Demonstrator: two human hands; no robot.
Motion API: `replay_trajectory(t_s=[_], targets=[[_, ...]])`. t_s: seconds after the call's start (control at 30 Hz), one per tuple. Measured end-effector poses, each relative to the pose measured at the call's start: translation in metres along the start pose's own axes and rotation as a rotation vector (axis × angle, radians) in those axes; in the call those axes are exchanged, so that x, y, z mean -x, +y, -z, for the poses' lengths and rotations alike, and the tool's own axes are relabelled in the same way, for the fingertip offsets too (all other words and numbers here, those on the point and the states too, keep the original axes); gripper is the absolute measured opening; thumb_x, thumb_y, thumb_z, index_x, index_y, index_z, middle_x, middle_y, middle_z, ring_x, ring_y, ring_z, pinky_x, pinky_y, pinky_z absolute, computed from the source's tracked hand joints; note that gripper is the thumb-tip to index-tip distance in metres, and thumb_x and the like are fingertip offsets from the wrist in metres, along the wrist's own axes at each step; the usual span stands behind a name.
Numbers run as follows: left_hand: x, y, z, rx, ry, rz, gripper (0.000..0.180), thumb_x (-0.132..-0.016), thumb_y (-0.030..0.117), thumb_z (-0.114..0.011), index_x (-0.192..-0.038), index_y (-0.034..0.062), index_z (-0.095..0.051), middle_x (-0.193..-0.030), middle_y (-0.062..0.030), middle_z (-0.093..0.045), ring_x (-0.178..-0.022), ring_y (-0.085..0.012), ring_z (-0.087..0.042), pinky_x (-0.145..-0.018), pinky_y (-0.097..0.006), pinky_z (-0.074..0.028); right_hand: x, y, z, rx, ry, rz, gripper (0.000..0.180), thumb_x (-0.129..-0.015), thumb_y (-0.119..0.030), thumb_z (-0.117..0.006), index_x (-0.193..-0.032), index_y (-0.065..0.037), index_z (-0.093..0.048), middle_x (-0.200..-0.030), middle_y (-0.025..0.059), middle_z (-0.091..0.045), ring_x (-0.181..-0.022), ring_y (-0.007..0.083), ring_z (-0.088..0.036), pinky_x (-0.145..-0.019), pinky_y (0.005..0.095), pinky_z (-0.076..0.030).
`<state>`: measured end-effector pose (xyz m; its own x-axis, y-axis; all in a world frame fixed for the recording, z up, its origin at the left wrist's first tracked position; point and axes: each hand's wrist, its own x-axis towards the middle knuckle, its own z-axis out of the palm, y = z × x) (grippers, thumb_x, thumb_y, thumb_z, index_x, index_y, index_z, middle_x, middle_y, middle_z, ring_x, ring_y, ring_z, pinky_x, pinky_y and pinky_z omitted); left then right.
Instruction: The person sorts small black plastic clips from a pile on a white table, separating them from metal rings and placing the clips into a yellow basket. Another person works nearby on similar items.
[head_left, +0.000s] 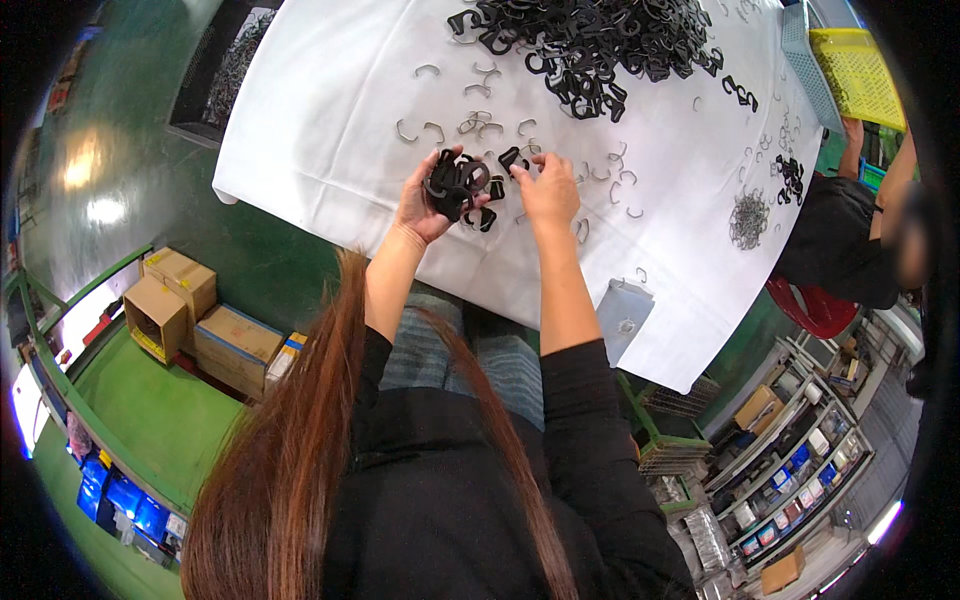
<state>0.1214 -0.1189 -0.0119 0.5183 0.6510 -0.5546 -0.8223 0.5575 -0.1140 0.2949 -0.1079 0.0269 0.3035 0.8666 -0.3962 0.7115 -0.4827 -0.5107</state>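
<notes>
Closest of all, the wearer's long brown hair (pixel 275 460) hangs over a black top (pixel 430 490), with striped trousers (pixel 420 345) showing between the forearms. Beyond them, both hands work above the near part of the worktop (pixel 320 130), which is spread with white cloth. The left hand (pixel 424 208) is cupped around a handful of black pieces (pixel 452 185), looped in shape and stacked against the palm. Just beside it, the right hand (pixel 550 188) pinches a single black piece (pixel 511 158) between thumb and fingers. A couple more dark pieces show between the two hands; whether they touch the left fingers, I cannot tell.

Bent wire clips (pixel 484 127) lie scattered around and past the hands. Rightward, near the edge, is a flat grey packet (pixel 625 318); farther along sit a tangled wire heap (pixel 749 220) and a small black cluster (pixel 787 180). A large black pile (pixel 620 35) covers the far part of the cloth.

Off to the right, a co-worker in dark clothing (pixel 840 235) sits on a red seat (pixel 815 308), near a blue basket (pixel 810 70) and a yellow basket (pixel 860 75). Leftward, cardboard boxes (pixel 235 350) stand beside a green platform (pixel 160 410).
</notes>
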Motion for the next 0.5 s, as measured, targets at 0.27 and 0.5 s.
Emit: replay_trajectory(t_s=[0.27,0.5], targets=[[0.006,0.019,0.007,0.075,-0.239,-0.039,0.029,-0.09,0.033,-0.049,-0.108,0.0118,-0.059,-0.121,-0.0184,-0.051,-0.122,-0.0451,-0.037,-0.09,-0.061,-0.04,-0.016,0.01,-0.001,0.02,0.002,-0.012,0.02,-0.071,-0.017,-0.07,-0.087,-0.01,-0.06,-0.085,0.0072,-0.064,-0.084,0.0277,-0.061,-0.072,0.0392,-0.048],[0.005,0.011,-0.003,0.047,-0.193,-0.061,0.028,-0.09,0.031,-0.049,-0.108,0.0113,-0.058,-0.122,-0.0189,-0.049,-0.121,-0.0448,-0.038,-0.094,-0.065,-0.035,-0.012,0.039,0.015,-0.02,0.388,0.067,0.015,-0.071,-0.01,-0.066,-0.086,-0.009,-0.062,-0.076,0.0054,-0.067,-0.072,0.0228,-0.064,-0.068,0.0339,-0.048]])
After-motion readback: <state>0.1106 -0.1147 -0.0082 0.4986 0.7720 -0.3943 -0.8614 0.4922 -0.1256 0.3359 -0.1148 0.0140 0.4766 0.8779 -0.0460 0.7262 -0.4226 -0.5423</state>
